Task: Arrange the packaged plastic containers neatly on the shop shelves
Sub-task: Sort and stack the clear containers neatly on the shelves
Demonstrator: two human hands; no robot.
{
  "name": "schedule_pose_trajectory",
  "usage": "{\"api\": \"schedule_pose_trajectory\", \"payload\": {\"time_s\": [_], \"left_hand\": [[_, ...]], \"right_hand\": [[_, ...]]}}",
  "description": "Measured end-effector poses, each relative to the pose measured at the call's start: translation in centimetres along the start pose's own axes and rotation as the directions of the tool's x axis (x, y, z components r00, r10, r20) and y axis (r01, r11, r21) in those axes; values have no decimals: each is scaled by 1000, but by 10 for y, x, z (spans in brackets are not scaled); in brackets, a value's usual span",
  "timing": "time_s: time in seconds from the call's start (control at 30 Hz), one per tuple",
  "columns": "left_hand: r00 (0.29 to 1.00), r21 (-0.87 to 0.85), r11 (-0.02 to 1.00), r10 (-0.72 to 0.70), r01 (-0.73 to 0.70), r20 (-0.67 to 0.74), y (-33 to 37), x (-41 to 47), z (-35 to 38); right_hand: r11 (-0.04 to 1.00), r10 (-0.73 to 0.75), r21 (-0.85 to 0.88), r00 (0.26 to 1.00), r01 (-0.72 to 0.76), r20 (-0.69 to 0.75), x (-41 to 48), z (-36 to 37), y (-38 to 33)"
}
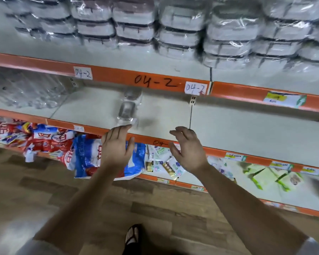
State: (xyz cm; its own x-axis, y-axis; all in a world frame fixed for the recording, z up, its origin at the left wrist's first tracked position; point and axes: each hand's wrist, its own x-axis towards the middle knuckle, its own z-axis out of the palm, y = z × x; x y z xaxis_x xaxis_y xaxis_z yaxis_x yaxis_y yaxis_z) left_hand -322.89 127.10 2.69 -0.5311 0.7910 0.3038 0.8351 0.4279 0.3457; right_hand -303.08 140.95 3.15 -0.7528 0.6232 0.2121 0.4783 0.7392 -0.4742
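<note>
A clear-wrapped pack of small grey plastic containers [127,109] lies on the middle shelf [238,129], running front to back. My left hand [116,146] hovers just in front of its near end with straight fingers, holding nothing. My right hand [187,148] is a little to the right at the shelf's orange front edge, fingers loosely spread and empty. On the upper shelf [44,50] stand stacks of wrapped white plastic containers [179,28], several rows wide.
Clear wrapped goods [26,89] fill the left of the middle shelf. The bottom shelf holds red and blue bags [85,155], small sachets [166,162] and green packs [265,177]. Wood-look floor [44,190] lies below, with my sandalled foot [133,236] on it.
</note>
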Motion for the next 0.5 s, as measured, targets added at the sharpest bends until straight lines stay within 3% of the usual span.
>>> {"api": "schedule_pose_trajectory", "payload": {"time_s": [0.37,0.5], "left_hand": [[996,-69,997,-30,36,82,-132,56,70],[996,-96,995,-6,15,91,-165,60,94]], "right_hand": [[977,188,68,968,-202,168,138,172,-36],[984,173,10,978,-175,114,183,214,-39]]}}
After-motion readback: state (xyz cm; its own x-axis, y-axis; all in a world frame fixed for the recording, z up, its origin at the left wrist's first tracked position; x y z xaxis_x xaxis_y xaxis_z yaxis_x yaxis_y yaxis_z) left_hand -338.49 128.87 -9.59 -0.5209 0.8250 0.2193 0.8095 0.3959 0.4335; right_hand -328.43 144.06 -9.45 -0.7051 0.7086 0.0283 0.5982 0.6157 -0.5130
